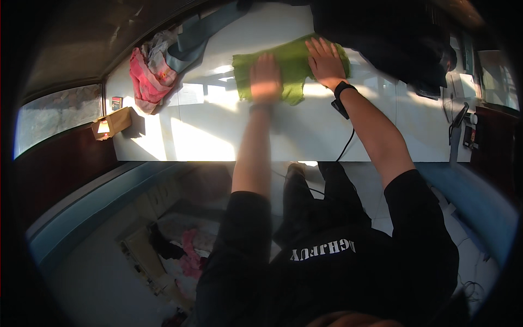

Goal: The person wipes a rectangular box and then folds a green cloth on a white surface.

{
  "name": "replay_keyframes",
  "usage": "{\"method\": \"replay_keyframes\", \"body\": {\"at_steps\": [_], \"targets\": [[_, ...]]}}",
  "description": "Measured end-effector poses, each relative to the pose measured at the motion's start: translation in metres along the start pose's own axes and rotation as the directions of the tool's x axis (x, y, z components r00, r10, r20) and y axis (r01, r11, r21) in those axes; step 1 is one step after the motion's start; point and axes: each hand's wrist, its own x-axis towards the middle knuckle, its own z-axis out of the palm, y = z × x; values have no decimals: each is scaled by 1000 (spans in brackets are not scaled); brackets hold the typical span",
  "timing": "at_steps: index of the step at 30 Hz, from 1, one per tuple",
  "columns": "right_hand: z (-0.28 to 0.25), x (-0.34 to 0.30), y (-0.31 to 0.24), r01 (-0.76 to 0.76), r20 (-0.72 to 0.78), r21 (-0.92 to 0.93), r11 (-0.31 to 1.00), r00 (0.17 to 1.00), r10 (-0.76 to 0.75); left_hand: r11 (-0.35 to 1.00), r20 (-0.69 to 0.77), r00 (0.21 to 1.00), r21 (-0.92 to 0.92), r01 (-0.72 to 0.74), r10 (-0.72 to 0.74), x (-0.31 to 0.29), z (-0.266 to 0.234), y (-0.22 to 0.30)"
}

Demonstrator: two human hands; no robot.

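A green cloth [294, 68] with ragged, uneven edges lies spread on the white table [207, 131]. On its left part rests my left hand [266, 77], blurred by motion, its fingers stretched forward and palm down. My right hand [327, 61] presses flat on the cloth's right part, fingers extended and slightly apart. Around my right wrist sits a black strap [341, 94] with a small dark device, and a black cable [347, 144] runs down from near it past the table edge. Neither hand grips anything.
Pink cloth [150, 82] and a grey-blue strip of fabric [190, 46] lie at the table's left. Dark fabric [381, 32] is heaped at the far right. A small cardboard box [115, 122] stands near the left edge. Sunlight patches cross the tabletop.
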Motion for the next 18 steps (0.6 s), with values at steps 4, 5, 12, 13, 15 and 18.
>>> {"method": "replay_keyframes", "body": {"at_steps": [4,5,12,13,15,18], "targets": [[-17,-47,-6,-9,66,-17,1000,998,10,997,-13,1000,70,-19,20,-44,-4,21],[-20,-61,-5,-7,73,10,1000,997,7,999,56,998,34,-5,3,-51,-7,28],[-53,-148,-15,-54,127,24,998,991,51,998,99,995,-58,-21,27,-120,-14,61],[-55,-160,-15,-71,129,31,997,989,67,997,101,995,-71,-21,28,-128,-16,67],[-62,-186,-16,-86,125,33,996,989,81,996,101,994,-83,-41,50,-146,-20,78],[-71,-217,-19,-101,114,21,995,989,98,989,92,992,-127,-73,85,-165,-25,87]]}}
